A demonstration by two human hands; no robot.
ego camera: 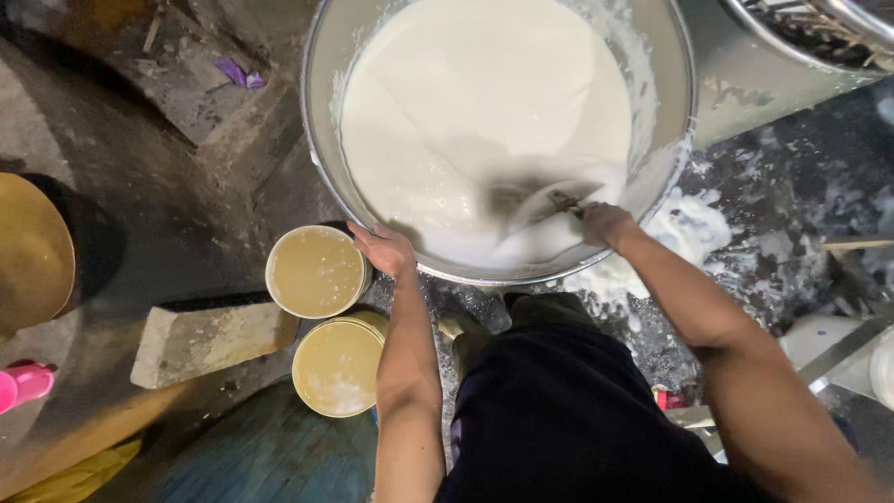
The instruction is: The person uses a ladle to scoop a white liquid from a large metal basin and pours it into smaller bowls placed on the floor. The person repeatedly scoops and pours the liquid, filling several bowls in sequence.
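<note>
A large metal basin (317, 121) holds thick white batter (484, 102). My right hand (603, 224) is closed on the handle of a metal ladle (545, 207) whose bowl dips into the batter near the basin's front rim. My left hand (384, 250) rests at the basin's near left rim, fingers curled beside a round cream-coloured tub (315, 271). I cannot tell whether the left hand grips the rim or the tub.
A second round tub (337, 366) stands below the first. A stone block (209, 340) lies to the left. White batter is spilled on the dark wet floor (689, 228) at right. Another metal vessel (810, 28) sits at the top right. A pink object (23, 384) is at the left edge.
</note>
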